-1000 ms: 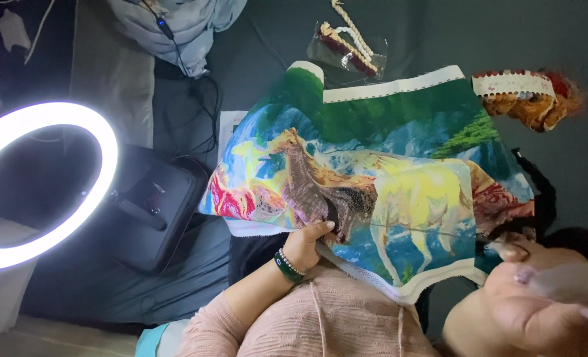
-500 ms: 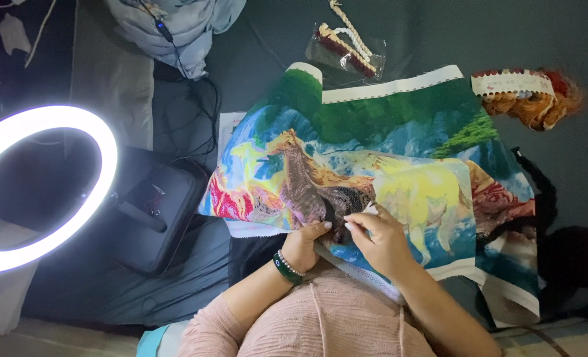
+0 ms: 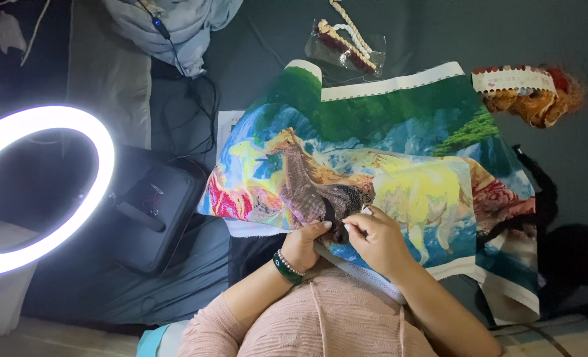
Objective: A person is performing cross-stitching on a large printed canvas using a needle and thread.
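Near the lap, both hands meet on the canvas (image 3: 400,165): left hand (image 3: 305,243) pinches its near edge, right hand (image 3: 377,239) closes fingertips on what seems a needle, too small to confirm. Stitching the dark horse patch looks underway; next calls for pulling thread through.

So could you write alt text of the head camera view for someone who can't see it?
Two hands, the left hand and right hand, pinch at a colourful horse-picture embroidery canvas on a dark bed. A glowing ring light stands to the left beside a black bag; orange thread bundle lies upper right.
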